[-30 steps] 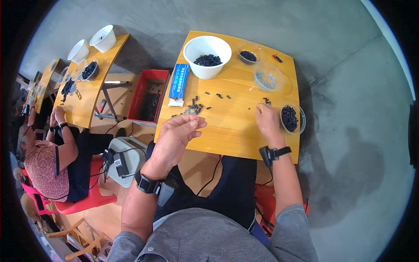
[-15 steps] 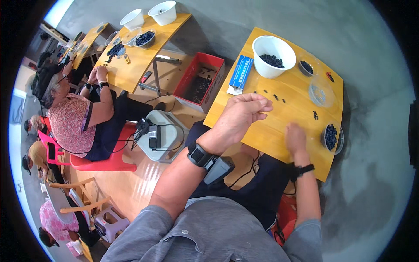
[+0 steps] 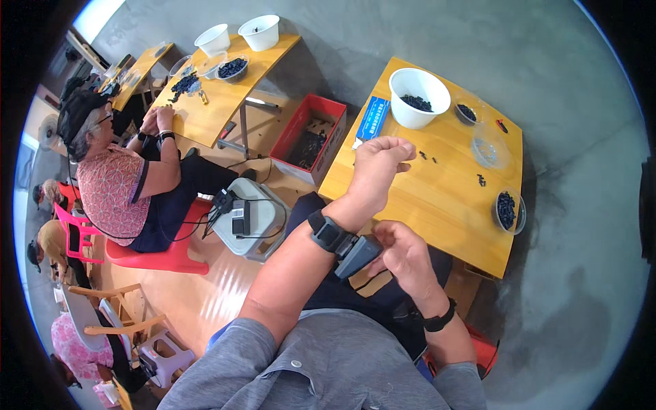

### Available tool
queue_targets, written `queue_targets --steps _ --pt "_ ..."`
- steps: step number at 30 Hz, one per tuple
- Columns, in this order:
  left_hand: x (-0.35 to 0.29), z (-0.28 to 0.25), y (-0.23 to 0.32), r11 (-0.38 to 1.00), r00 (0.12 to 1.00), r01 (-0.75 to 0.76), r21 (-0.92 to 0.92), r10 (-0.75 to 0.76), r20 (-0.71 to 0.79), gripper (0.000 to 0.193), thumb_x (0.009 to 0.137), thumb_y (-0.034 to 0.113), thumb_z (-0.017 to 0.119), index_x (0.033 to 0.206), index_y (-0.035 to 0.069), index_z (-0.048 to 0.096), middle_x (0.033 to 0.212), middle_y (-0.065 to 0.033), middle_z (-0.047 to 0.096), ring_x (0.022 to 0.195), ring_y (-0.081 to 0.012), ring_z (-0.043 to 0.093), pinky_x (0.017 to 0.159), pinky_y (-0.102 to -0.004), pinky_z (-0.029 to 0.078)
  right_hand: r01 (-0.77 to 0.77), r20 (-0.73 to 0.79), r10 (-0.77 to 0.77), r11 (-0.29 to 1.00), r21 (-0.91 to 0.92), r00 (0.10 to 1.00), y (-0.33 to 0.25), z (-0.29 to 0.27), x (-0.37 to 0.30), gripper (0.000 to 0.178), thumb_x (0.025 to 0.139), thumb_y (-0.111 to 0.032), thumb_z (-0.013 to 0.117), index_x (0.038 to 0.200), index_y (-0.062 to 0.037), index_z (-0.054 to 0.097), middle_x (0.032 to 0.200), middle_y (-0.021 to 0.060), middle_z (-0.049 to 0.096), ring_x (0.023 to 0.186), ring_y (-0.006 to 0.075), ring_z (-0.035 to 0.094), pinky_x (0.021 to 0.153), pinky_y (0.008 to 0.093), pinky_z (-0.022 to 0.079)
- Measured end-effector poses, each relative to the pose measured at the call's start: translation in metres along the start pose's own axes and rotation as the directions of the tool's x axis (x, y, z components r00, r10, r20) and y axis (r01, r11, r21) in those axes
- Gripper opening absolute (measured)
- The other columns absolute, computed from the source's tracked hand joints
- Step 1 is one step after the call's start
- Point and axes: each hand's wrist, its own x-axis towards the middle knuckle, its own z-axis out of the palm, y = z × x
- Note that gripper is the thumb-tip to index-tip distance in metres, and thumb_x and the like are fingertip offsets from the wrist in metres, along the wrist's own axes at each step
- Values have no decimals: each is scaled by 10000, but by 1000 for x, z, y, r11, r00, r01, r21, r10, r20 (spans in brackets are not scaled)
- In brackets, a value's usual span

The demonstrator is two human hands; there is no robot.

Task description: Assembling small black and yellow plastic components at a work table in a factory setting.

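- Blue box lies at the table's left edge.
- Your left hand is raised over the table's near-left side, fingertips drawn together; you cannot tell whether they grip anything.
- Your right hand hangs off the near edge, fingers loosely bent beside the left wrist device; its grip cannot be told.
- White tub holds black parts; more lie loose to its right.
- Clear bowl, far right, holds more.
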Motion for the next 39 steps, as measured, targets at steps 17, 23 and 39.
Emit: queue_targets --steps 17,23,39 --pt "-20 25 -14 238 794 -571 786 406 453 88 764 42 593 819 9 653 841 -166 640 806 -321 632 705 -399 505 -74 -184 139 943 323 973 -14 50 -15 256 820 -104 608 1012 65 582 896 80 626 785 127 607 714 266 502" --pt "-25 45 -17 -196 808 -585 787 -65 585 131 691 60 614 797 28 684 875 -170 654 859 -307 646 722 -408 518 43 -242 65 909 415 968 -5 37 -18 377 798 -116 615 1121 63 541 992 100 638 925 188 624 862 336 492" --pt "-144 79 4 175 152 -974 148 11 988 40 659 90 616 636 58 619 667 -57 592 639 -197 575 578 -318 454 -431 386 333 880 202 860 -53 8 -9 460 793 -159 690 1182 32 534 1025 182 610 971 244 603 857 365 484"
